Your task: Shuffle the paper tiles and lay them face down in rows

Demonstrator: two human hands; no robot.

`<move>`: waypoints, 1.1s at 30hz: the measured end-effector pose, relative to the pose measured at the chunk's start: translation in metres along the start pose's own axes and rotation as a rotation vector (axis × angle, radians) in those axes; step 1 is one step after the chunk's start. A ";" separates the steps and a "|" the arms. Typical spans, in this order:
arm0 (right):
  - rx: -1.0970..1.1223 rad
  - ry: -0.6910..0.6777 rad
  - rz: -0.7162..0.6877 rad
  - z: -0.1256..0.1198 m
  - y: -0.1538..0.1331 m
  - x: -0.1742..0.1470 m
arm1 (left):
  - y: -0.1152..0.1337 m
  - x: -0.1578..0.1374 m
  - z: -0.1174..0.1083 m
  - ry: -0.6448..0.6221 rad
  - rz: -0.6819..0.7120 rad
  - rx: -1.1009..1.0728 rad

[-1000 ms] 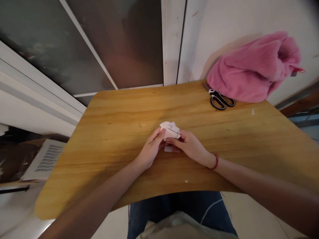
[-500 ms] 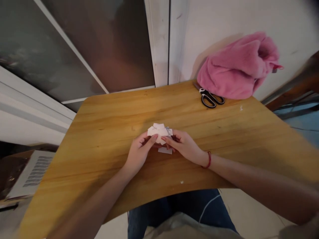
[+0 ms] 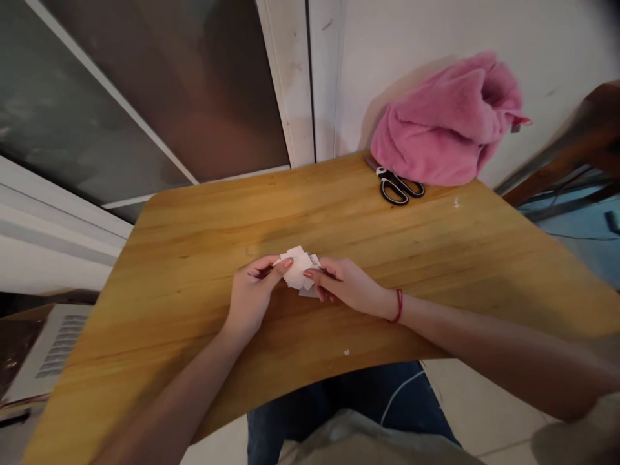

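Between my two hands is an untidy stack of small white paper pieces (image 3: pixel 296 268), their corners sticking out at different angles. My left hand (image 3: pixel 252 290) pinches the stack from the left, thumb on top. On the other side my right hand (image 3: pixel 346 283), with a red cord at the wrist, grips it with the thumb on the near face and fingers beneath. Another white paper piece (image 3: pixel 309 292) shows just below the stack; whether it touches the table cannot be made out.
The wooden table (image 3: pixel 217 226) bears black-handled scissors (image 3: pixel 394 187) at its far edge, beside a pink plush bag (image 3: pixel 440 123) against the wall. Tiny paper scraps (image 3: pixel 346 352) lie on the tabletop. A cardboard box (image 3: pixel 53 349) stands beyond the left edge.
The stack has turned and tilted in my hands, and the paper pieces lie differently. My left hand has shifted slightly outward. The whole view has moved a little to the right.
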State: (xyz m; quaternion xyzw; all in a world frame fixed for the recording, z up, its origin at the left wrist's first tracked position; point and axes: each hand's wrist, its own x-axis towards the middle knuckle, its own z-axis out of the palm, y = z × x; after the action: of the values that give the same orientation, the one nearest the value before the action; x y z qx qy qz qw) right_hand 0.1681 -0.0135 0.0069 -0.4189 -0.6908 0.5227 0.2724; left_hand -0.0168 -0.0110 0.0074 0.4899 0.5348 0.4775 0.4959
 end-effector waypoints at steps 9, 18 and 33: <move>0.139 0.062 0.026 0.001 0.007 -0.002 | 0.003 0.018 -0.017 0.113 -0.027 -0.242; 0.344 0.053 0.160 0.003 0.003 0.004 | 0.001 0.004 0.000 -0.120 -0.203 -0.231; 0.244 0.116 0.173 -0.002 0.005 0.003 | 0.005 0.000 -0.003 -0.134 -0.133 -0.166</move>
State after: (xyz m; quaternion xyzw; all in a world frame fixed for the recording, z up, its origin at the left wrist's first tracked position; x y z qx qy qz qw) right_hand 0.1699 -0.0093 0.0023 -0.4703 -0.5667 0.5989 0.3147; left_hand -0.0194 -0.0112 0.0129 0.4415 0.4904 0.4524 0.5999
